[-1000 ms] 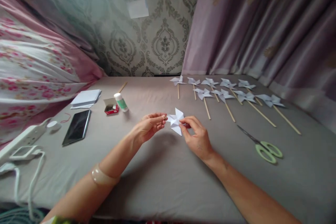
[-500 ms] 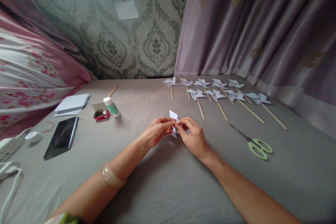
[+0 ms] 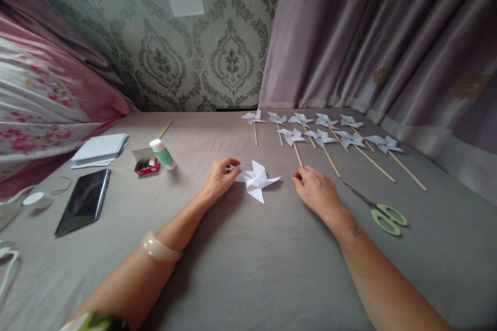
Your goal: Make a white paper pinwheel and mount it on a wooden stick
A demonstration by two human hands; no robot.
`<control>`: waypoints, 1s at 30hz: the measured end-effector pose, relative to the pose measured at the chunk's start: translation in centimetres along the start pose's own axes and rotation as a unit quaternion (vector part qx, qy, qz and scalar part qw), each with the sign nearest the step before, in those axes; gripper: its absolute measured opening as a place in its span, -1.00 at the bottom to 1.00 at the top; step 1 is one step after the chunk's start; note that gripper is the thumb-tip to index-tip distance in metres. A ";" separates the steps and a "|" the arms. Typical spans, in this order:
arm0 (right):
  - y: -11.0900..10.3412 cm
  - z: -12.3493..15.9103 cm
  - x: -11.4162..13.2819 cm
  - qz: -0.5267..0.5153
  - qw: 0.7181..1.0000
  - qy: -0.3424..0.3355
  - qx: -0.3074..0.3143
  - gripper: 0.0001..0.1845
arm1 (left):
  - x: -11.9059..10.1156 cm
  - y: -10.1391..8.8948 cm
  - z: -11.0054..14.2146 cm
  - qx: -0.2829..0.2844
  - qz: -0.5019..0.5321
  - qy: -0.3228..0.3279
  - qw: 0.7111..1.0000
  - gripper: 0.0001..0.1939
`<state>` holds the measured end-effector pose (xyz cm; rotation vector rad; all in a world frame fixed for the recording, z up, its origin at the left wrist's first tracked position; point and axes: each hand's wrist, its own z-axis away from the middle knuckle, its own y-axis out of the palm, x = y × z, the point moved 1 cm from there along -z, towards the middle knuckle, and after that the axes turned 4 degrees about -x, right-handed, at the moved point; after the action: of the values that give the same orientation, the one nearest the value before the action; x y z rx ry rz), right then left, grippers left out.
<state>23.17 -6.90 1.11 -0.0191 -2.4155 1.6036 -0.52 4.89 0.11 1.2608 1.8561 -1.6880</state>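
Observation:
A white paper pinwheel head (image 3: 256, 181) without a stick lies flat on the grey sheet (image 3: 248, 269). My left hand (image 3: 220, 178) rests on the sheet at the pinwheel's left tip, fingers curled and pinched together near that tip. My right hand (image 3: 316, 192) lies to the right of the pinwheel, apart from it, fingers loosely curled with nothing seen in them. Several finished white pinwheels on wooden sticks (image 3: 322, 137) lie in rows beyond my right hand.
Green-handled scissors (image 3: 382, 213) lie right of my right hand. To the left are a glue stick (image 3: 163, 153), a small red box (image 3: 145, 164), a stack of white paper (image 3: 100, 148), a black phone (image 3: 83, 200) and a wooden stick (image 3: 165, 128). Curtains hang behind.
Both hands held the pinwheel head up between their fingers; now it lies flat on the sheet. My right hand has let go and moved right, and my left hand stays at its left tip.

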 end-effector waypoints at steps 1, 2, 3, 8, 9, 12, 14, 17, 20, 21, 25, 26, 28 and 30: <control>-0.1 0.1 0.1 0.014 1.000 0.000 0.016 -0.89 | 0.2 0.0 0.0 0.012 -0.010 0.003 1.000 -0.77; -0.2 0.1 0.3 0.025 0.999 0.001 0.034 -0.88 | 0.2 0.1 0.0 0.024 -0.016 0.008 1.000 -0.76; -0.3 0.1 0.4 0.032 0.998 0.002 0.052 -0.88 | 0.3 0.2 0.0 0.036 -0.021 0.013 0.999 -0.74; -1.0 0.0 0.5 0.036 0.994 0.025 0.103 -0.90 | 0.2 0.6 0.3 0.051 -0.041 0.036 0.997 -0.74; -1.1 0.0 0.4 0.034 0.994 0.029 0.103 -0.90 | 0.2 0.7 0.4 0.051 -0.040 0.037 0.997 -0.74; -1.4 -0.1 0.8 0.008 0.998 0.034 0.060 -0.86 | 0.1 0.8 0.4 0.063 -0.026 0.034 0.997 -0.74; -1.2 -0.1 1.5 -0.045 0.999 0.012 0.007 -0.85 | 0.1 0.9 0.4 0.066 -0.021 0.033 0.997 -0.74; -0.2 0.0 3.3 -0.137 0.988 -0.063 -0.043 -0.89 | 0.0 1.0 0.5 0.065 -0.027 0.028 0.997 -0.73; 1.1 0.1 4.8 -0.154 0.982 -0.097 -0.049 -0.90 | 0.0 1.1 0.6 0.067 -0.029 0.019 0.997 -0.70; 1.4 0.1 5.2 -0.155 0.982 -0.100 -0.044 -0.89 | 0.0 1.2 0.6 0.068 -0.027 0.017 0.997 -0.68; 2.0 0.0 6.1 -0.164 0.981 -0.104 -0.022 -0.95 | -0.2 1.2 0.6 0.073 -0.024 0.007 0.997 -0.66; 2.0 0.0 6.1 -0.169 0.980 -0.103 -0.020 -0.96 | -0.4 1.1 0.6 0.073 -0.022 0.004 0.997 -0.66; 1.9 0.0 6.0 -0.183 0.977 -0.104 -0.018 -0.97 | -0.7 0.9 0.6 0.072 -0.012 -0.004 0.997 -0.68; 1.7 0.1 5.8 -0.200 0.973 -0.111 -0.016 -0.96 | -1.1 0.7 0.7 0.072 0.008 -0.016 0.997 -0.69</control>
<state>17.30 -5.51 0.60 0.6301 -2.3988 1.4428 0.42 3.72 0.33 1.2921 1.7292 -1.8517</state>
